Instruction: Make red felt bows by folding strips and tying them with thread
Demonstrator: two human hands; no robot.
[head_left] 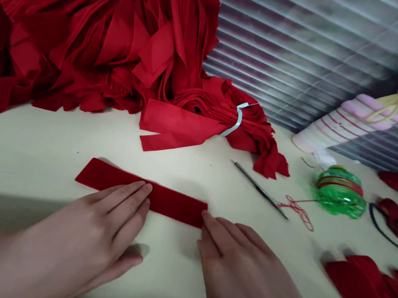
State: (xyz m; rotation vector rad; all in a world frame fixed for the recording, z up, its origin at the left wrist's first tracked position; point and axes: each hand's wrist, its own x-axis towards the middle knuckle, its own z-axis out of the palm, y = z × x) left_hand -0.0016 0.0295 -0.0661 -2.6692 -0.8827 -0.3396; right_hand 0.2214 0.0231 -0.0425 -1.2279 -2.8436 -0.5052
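A folded strip of dark red cloth [174,203] lies flat on the pale table, slightly slanted across the middle of the view. My left hand [100,234] rests on it from the near side, its fingers stretched out and flat on the cloth, the thumb apart on the tabletop. At the strip's right end, my right hand [240,268] touches the corner with its fingertips. Those fingers are extended and close together, and the thumb is partly hidden below them. Neither hand lifts the cloth.
A large heap of red cloth pieces [99,35] fills the back left, beside a tied red bundle [220,112]. Tweezers-like metal tool [261,190], red thread [299,211], a green plastic holder [342,193] and a striped cylinder [336,126] stand or lie right. More red cloth [369,294] lies nearer.
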